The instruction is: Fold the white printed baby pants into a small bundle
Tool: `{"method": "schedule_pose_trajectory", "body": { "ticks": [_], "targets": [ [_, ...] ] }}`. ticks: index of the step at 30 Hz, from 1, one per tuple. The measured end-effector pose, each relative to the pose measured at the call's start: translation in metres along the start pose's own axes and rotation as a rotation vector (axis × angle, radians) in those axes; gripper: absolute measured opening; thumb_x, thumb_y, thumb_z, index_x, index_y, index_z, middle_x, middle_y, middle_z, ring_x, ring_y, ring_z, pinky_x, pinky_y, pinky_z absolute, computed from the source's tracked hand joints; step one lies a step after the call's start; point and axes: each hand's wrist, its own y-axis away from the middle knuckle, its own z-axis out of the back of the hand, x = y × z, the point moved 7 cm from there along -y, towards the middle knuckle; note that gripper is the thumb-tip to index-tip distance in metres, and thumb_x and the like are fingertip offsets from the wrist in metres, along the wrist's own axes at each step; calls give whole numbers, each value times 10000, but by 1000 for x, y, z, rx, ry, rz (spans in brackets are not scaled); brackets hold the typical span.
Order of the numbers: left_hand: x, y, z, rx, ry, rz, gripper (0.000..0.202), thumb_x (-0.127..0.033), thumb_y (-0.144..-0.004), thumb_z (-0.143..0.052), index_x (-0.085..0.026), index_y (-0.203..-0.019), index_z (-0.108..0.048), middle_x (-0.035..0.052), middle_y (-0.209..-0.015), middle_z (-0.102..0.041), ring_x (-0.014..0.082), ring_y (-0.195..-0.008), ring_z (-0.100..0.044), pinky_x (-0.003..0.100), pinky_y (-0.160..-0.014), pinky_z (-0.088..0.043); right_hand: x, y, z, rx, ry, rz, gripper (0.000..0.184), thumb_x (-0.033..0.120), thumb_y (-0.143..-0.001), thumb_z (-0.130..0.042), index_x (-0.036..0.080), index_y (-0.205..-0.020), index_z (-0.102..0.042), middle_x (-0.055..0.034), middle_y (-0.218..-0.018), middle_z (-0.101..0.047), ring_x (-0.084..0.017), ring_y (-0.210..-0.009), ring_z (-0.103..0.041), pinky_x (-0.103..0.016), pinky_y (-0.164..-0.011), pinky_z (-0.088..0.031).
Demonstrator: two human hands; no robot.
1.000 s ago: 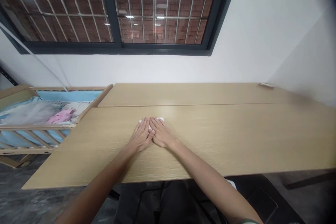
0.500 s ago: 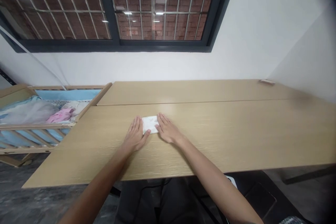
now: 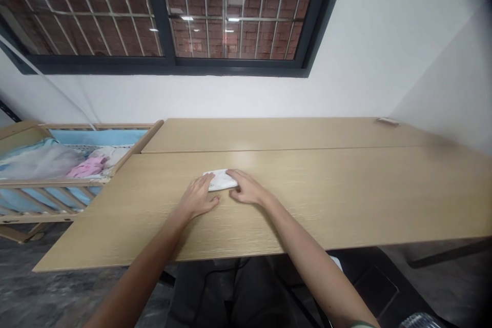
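Observation:
A small folded white cloth (image 3: 221, 180) with a faint print lies on the light wooden table (image 3: 346, 195). My left hand (image 3: 199, 198) curls its fingers round the cloth's left end. My right hand (image 3: 247, 189) curls over its right end, thumb at the near edge. Both hands pinch the cloth, whose middle bulges up slightly between them.
A wooden cot (image 3: 49, 184) with blue lining, pink and white clothes (image 3: 88, 166) stands against the table's left end. A small flat object (image 3: 387, 121) lies at the far right corner. A barred window (image 3: 169, 15) fills the wall above. A dark chair (image 3: 376, 292) is below right.
My hands first lay flat together over the cloth, then slid apart to its ends. Now their fingers have curled in and gripped both ends.

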Motion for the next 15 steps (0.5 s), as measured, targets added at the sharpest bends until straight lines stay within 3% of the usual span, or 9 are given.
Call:
{"method": "schedule_pose_trajectory", "body": {
  "ticks": [5, 11, 15],
  "targets": [
    [-1, -5, 12, -98, 52, -6, 408, -176, -889, -449, -195, -1285, -550, 117, -1304, -647, 276, -1231, -582, 465, -1085, -437, -15, -5, 1, -105, -153, -53, 586, 126, -804, -518, 164, -1389, -514, -157, -1378, -597, -275, -1271, -555, -467, -1095, -414],
    [3, -4, 34, -288, 120, 143, 229, -312, -959, -448, -214, -1077, -617, 108, -1051, -678, 287, -1016, -625, 450, -933, -492, -21, -24, 20, -258, -522, -181, 480, 348, -875, -609, 203, -1304, -450, -108, -1161, -665, -241, -1045, -650, -403, -902, -535],
    [12, 0, 33, -341, 414, 268, 412, -359, -964, -467, -183, -1336, -432, 51, -912, -670, 229, -869, -663, 373, -824, -520, -19, -44, 34, -293, -691, -279, 515, 372, -846, -657, 225, -1279, -422, -71, -1039, -672, -223, -894, -664, -367, -766, -556]
  ]
}}
